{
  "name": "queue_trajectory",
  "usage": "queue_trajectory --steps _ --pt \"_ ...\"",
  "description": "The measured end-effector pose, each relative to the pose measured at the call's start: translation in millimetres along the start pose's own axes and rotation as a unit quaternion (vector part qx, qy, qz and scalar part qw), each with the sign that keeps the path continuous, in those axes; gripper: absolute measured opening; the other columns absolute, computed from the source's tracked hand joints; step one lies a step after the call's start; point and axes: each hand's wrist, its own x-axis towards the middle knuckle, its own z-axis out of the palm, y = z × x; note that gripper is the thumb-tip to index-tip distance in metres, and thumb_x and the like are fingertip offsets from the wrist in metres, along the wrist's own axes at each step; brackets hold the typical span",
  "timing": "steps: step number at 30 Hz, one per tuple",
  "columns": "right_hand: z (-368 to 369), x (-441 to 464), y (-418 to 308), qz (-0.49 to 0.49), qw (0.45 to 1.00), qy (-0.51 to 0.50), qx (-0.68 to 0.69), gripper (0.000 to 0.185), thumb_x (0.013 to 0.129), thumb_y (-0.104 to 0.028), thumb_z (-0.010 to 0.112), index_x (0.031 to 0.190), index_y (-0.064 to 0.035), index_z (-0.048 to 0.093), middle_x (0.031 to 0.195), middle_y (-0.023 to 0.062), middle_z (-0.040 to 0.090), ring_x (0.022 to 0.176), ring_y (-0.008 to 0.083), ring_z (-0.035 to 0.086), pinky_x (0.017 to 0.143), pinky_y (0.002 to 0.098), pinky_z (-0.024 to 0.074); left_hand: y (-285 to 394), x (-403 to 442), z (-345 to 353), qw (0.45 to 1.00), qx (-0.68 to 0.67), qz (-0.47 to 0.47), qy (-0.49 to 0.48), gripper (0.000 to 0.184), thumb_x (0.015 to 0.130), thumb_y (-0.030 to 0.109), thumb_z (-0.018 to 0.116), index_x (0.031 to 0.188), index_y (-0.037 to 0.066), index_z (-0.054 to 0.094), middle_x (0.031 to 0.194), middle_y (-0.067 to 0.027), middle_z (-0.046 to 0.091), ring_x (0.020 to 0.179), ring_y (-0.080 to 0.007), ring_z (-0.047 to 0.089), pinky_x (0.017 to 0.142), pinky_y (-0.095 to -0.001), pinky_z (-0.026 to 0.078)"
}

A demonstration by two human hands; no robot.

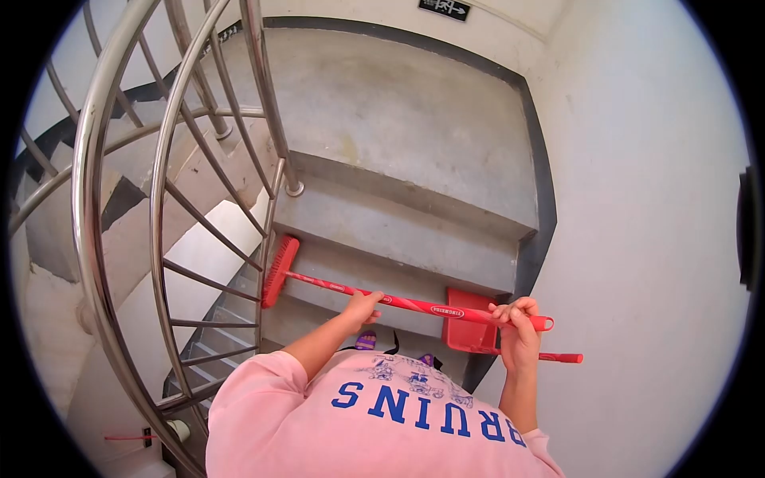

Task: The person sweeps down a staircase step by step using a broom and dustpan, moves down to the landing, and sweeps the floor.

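A red push-style broom lies slantwise across the view, its bristled head at the left end of a step, against the railing. My left hand is closed around the middle of the broom's shaft. Near the shaft's far right end, my right hand has its fingers curled round the handle. Beneath the right end of the broom, a red dustpan rests on a stair by the wall. Its handle passes behind my right forearm and sticks out to the right.
Concrete steps rise ahead to a landing. A metal railing curves along the left, with a lower flight beyond it. A white wall bounds the right. Purple footwear shows below me.
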Motion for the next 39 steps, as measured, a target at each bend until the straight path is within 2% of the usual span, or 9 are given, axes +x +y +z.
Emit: queue_trajectory --steps 5,10,19,22,25,27,31,34,39 --pt "-5.7 -17.8 -15.4 -0.010 0.998 0.058 -0.021 0.007 0.086 -0.007 0.051 0.092 -0.0065 0.047 0.072 0.0055 0.052 0.078 0.0193 0.055 0.092 0.0427 0.0411 4.6 1.3 1.6 0.957 0.243 0.034 -0.158 0.062 0.080 0.035 0.058 0.126 -0.004 0.042 0.113 -0.0149 0.056 0.078 -0.0178 0.061 0.059 -0.0292 0.047" --pt "-9.6 -34.0 -29.6 -0.013 0.994 0.110 -0.015 0.010 0.085 -0.005 0.051 0.095 -0.0061 0.048 0.070 0.0051 0.052 0.075 0.0197 0.056 0.091 0.0440 0.0423 0.3 -6.3 20.4 0.935 0.305 0.070 -0.165 0.077 0.076 0.027 0.061 0.132 -0.014 0.029 0.101 -0.0146 0.058 0.073 -0.0148 0.059 0.058 -0.0280 0.047" --pt "-22.7 -68.9 -69.2 -0.081 0.981 0.169 -0.051 0.013 0.084 -0.003 0.052 0.096 -0.0036 0.049 0.070 0.0068 0.056 0.071 0.0201 0.059 0.082 0.0426 0.0485 -1.4 -25.4 56.7 0.864 0.416 0.137 -0.250 0.076 0.072 0.042 0.061 0.124 -0.010 0.044 0.082 -0.0160 0.064 0.075 -0.0229 0.063 0.071 -0.0320 0.048" --pt "-18.6 -77.4 -89.8 -0.115 0.971 0.180 -0.106 0.013 0.084 -0.004 0.052 0.096 -0.0032 0.049 0.067 0.0073 0.056 0.066 0.0197 0.059 0.078 0.0420 0.0496 -0.6 -41.5 74.8 0.820 0.454 0.238 -0.256 0.071 0.072 0.046 0.062 0.120 -0.005 0.048 0.079 -0.0176 0.065 0.078 -0.0276 0.064 0.072 -0.0350 0.049" --pt "-11.2 -82.7 -108.4 -0.150 0.961 0.188 -0.135 0.013 0.085 -0.005 0.052 0.097 -0.0022 0.049 0.066 0.0076 0.056 0.061 0.0182 0.058 0.074 0.0381 0.0507 30.1 -86.1 101.3 0.667 0.636 0.311 -0.231 0.056 0.074 0.043 0.064 0.111 0.001 0.056 0.093 -0.0179 0.064 0.078 -0.0312 0.064 0.069 -0.0381 0.049" --pt "-5.0 -79.1 -118.5 -0.171 0.955 0.200 -0.140 0.014 0.086 -0.006 0.054 0.098 -0.0018 0.049 0.065 0.0070 0.056 0.060 0.0174 0.058 0.073 0.0354 0.0510 31.6 -88.8 115.6 0.639 0.641 0.374 -0.203 0.046 0.075 0.040 0.063 0.105 0.006 0.060 0.092 -0.0150 0.063 0.077 -0.0340 0.062 0.069 -0.0410 0.049" --pt "-9.2 -70.5 -123.2 -0.188 0.950 0.139 -0.206 0.032 0.086 -0.014 0.062 0.113 -0.0021 0.049 0.095 0.0071 0.058 0.083 0.0125 0.057 0.072 0.0281 0.0485 50.4 -97.5 134.4 0.598 0.604 0.503 -0.154 0.029 0.078 0.034 0.059 0.094 0.009 0.061 0.090 -0.0148 0.058 0.080 -0.0338 0.061 0.067 -0.0438 0.049" --pt "-34.3 -79.9 -128.4 -0.189 0.935 0.187 -0.236 0.042 0.085 -0.018 0.064 0.119 -0.0021 0.046 0.106 0.0078 0.053 0.088 0.0111 0.053 0.070 0.0270 0.0474 64.7 -82.4 135.7 0.637 0.567 0.512 -0.100 0.027 0.079 0.028 0.057 0.098 0.009 0.059 0.091 -0.0129 0.055 0.080 -0.0348 0.059 0.067 -0.0445 0.048" --pt "-141.1 -117.7 -95.1 -0.130 0.813 0.504 -0.261 0.059 0.081 -0.026 0.067 0.128 -0.0029 0.039 0.116 0.0100 0.049 0.088 0.0146 0.055 0.072 0.0288 0.0467 96.4 -34.7 87.3 0.743 0.430 0.509 -0.067 0.031 0.083 0.021 0.059 0.108 0.003 0.052 0.089 -0.0117 0.060 0.074 -0.0250 0.060 0.067 -0.0376 0.047"
